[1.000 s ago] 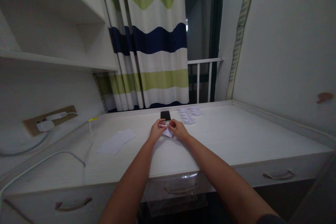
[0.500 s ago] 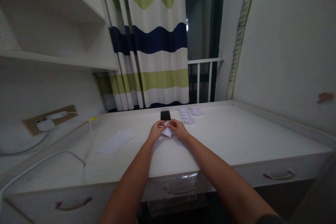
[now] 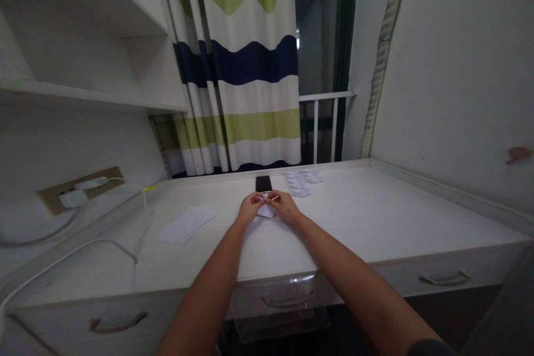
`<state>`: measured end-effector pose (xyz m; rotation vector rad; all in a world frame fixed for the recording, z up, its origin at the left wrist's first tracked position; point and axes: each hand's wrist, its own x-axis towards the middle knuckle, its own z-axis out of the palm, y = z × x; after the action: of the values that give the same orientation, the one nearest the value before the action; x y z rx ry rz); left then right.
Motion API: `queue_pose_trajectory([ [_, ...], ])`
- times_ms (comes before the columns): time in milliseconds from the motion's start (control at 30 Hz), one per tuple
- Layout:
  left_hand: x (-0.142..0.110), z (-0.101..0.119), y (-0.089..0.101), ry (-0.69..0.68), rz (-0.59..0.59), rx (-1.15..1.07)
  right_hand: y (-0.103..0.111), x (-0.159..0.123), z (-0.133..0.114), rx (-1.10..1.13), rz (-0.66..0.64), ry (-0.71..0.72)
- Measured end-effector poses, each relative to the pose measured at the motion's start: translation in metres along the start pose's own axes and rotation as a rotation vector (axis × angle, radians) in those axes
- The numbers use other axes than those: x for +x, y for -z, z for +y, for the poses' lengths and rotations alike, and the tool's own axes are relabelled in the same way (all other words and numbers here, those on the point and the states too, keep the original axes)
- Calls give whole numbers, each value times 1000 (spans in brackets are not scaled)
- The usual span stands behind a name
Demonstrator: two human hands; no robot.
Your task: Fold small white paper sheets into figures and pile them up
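Observation:
A small folded piece of white paper (image 3: 266, 211) is pinched between both my hands over the middle of the white desk (image 3: 375, 222). My left hand (image 3: 249, 207) grips its left side with closed fingers. My right hand (image 3: 284, 204) grips its right side the same way. The fingertips of both meet at the paper's top edge. Just beyond them a black phone (image 3: 263, 183) lies flat on the desk.
Several small folded white papers (image 3: 301, 181) lie behind and to the right of the phone. Flat white sheets (image 3: 186, 224) rest on the desk's left part. White cables (image 3: 75, 250) run from a wall socket (image 3: 77, 190) at left. Drawer handles (image 3: 444, 277) sit under the front edge.
Both hands stay on the folded paper. The fingertips have shifted slightly up along its top edge, and the paper shows a little less between them.

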<state>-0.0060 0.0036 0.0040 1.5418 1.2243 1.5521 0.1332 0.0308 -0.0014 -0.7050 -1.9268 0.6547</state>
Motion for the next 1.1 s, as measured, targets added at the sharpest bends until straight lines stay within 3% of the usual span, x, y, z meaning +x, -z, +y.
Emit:
queue_pose_trajectory([
  [800, 1, 1, 1, -4, 1, 2, -4, 2, 9, -26, -11, -23],
  [1100, -1, 3, 0, -29, -43, -42, -2, 0, 4, 64, -11, -56],
])
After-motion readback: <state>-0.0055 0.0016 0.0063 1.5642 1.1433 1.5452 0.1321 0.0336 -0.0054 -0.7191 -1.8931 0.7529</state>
